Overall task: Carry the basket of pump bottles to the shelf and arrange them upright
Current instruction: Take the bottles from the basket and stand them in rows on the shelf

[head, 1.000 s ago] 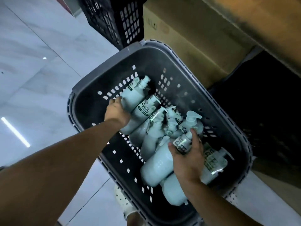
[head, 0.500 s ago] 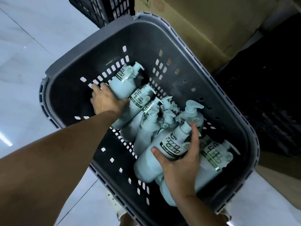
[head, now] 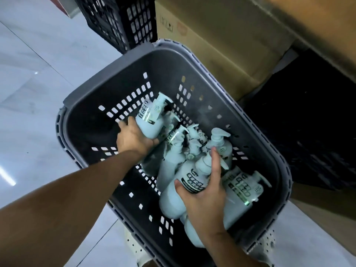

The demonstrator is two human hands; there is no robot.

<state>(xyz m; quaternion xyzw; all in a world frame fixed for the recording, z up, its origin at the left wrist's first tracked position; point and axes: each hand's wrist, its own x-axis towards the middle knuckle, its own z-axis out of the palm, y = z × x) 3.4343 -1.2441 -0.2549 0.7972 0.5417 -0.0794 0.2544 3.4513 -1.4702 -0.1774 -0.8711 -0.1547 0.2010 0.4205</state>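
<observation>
Tiled floor (head: 28, 97), boxes (head: 212, 45) behind. Basket (head: 107, 78) below me, bottles (head: 240, 191) heaped on their sides inside. Left hand (head: 134, 138) grips far bottle (head: 148, 124), right hand (head: 204, 201) wraps near bottle (head: 185, 182). Unloading looks barely begun; none shelved in view.

A single head-worn view looks steeply down into the grey basket (head: 107, 74) from close above its near edge, facing the cardboard boxes (head: 221, 45) just beyond it.

Bare basket (head: 107, 91) floor left of heaped pump bottles (head: 173, 164); cardboard boxes (head: 221, 45) beyond.
</observation>
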